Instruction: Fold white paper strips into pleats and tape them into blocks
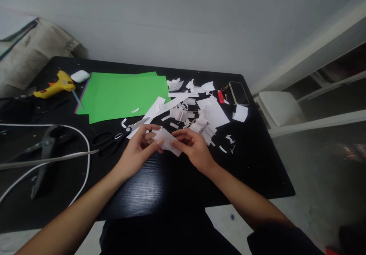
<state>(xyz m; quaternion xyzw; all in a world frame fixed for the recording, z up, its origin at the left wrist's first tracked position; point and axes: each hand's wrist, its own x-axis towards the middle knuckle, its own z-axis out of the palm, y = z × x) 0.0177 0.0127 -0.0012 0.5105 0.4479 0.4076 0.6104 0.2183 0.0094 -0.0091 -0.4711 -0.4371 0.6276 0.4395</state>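
Observation:
Between my two hands is a small piece of white paper point(168, 140), held above the black table point(183, 182). My left hand point(141, 145) pinches its left side with thumb and fingers. On the right side, my right hand point(196, 148) grips the same piece. Black-handled scissors point(114, 137) lie just left of my left hand, blades pointing toward the paper strips. Just beyond my hands spreads a heap of cut and folded white paper pieces point(181, 114), with a larger white sheet point(215, 113) to the right.
Green sheets point(122, 94) lie at the back left, near a yellow glue gun point(58, 85) and a white rounded object point(80, 76). A red lighter point(220, 96) and a phone point(239, 93) sit at the back right. A white cable point(88, 159) loops across the left side.

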